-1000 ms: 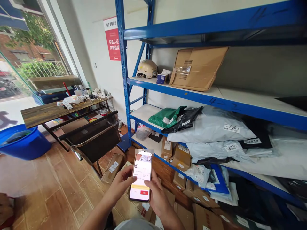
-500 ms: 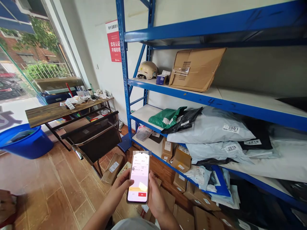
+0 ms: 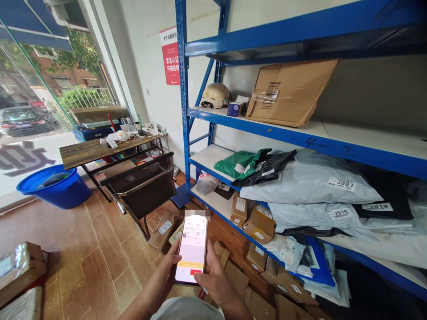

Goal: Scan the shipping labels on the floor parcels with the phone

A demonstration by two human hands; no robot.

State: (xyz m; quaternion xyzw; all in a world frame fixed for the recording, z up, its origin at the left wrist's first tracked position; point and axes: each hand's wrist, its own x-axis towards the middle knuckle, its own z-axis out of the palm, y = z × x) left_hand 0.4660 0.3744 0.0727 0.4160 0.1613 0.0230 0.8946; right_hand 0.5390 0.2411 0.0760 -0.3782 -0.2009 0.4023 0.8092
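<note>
A smartphone [image 3: 191,249] with a lit white screen is held upright low in the view. My left hand [image 3: 166,274] grips its left edge from behind. My right hand [image 3: 213,280] wraps the right edge, the thumb lying on the lower part of the screen near a red button. Behind the phone stands a blue metal shelving rack [image 3: 183,102] with grey mailer bags [image 3: 310,183] labelled 3001 and 2016, a green bag [image 3: 238,163] and a black bag [image 3: 267,167].
A flat cardboard box [image 3: 290,91], a tan helmet [image 3: 215,95] and a small blue box [image 3: 235,108] sit on the upper shelf. Small cartons [image 3: 258,222] lie on the floor by the rack. A wooden desk [image 3: 96,149], a black chair [image 3: 143,184] and a blue tub [image 3: 53,186] stand at left.
The view has swung left, so the rack and desk shifted right. The phone sank a little, and my right thumb moved onto the lower screen.
</note>
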